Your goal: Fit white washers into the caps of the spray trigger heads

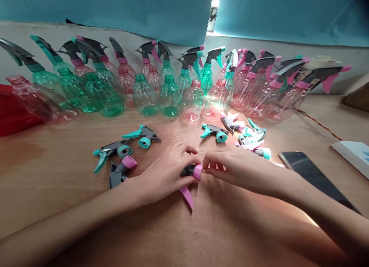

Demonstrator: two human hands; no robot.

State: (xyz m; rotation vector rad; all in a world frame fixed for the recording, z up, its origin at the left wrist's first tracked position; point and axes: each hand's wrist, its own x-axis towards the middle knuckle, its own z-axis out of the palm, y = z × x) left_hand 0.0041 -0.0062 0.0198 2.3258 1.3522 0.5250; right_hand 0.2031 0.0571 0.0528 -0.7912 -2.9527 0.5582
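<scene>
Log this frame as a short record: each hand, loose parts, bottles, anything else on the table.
Left hand: holds a spray head, pink collar facing right
Right hand: fingers curled beside the collar; contact unclear
Loose heads: on both sides of the hands
Bottles: at the back, some topped, some open
Other: phone, right

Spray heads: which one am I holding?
The pink-collared spray head in your left hand, its pink trigger pointing toward you. The others lie loose on the table or sit on bottles.
</scene>
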